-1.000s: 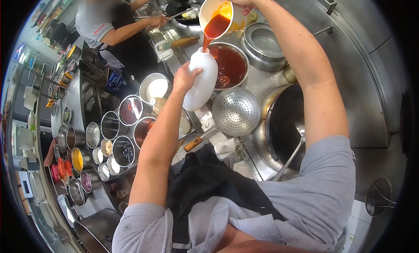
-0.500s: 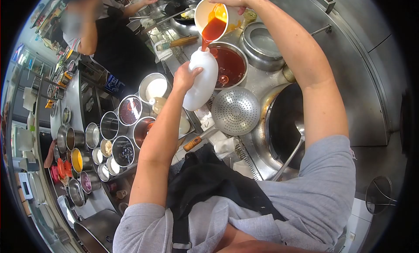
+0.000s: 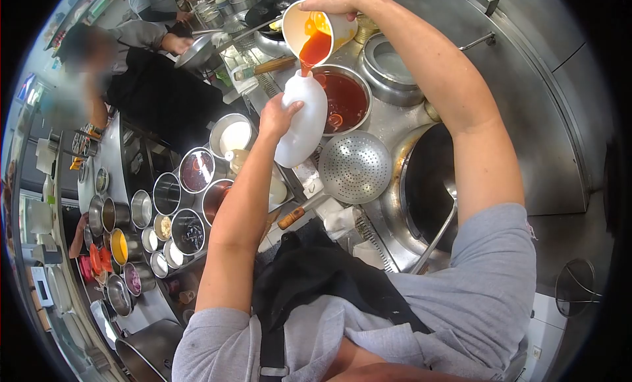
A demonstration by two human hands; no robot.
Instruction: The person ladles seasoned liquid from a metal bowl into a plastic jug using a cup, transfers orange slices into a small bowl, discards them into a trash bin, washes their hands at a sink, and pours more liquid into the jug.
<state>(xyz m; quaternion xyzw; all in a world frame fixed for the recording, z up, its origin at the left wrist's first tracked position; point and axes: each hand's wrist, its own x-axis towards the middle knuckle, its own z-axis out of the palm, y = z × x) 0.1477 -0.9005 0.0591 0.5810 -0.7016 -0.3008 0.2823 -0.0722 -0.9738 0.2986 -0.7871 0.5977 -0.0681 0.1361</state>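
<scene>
My left hand [image 3: 278,116] is wrapped round a white plastic bottle [image 3: 307,122], which leans with its open neck upward. Above it, my right hand [image 3: 332,0] grips the rim of a white tub [image 3: 343,31], tipped toward the bottle. Red-orange sauce [image 3: 316,48] runs from the tub's lip into the bottle's neck. Just behind the bottle stands a metal pot [image 3: 370,100] of dark red liquid with round slices floating in it. Below that lies a perforated strainer [image 3: 355,166] with a wooden handle.
A wok [image 3: 428,184] with a metal ladle [image 3: 438,234] sits at right. A lidded pot [image 3: 393,69] stands behind. Several metal containers of ingredients, including a pot of white powder [image 3: 235,135], line the left counter. A co-worker in a black apron [image 3: 164,95] stands at upper left.
The tub has shifted slightly left and down, with sauce still flowing into the bottle. The co-worker has moved left and now has a hand by a metal pan; another person shows behind.
</scene>
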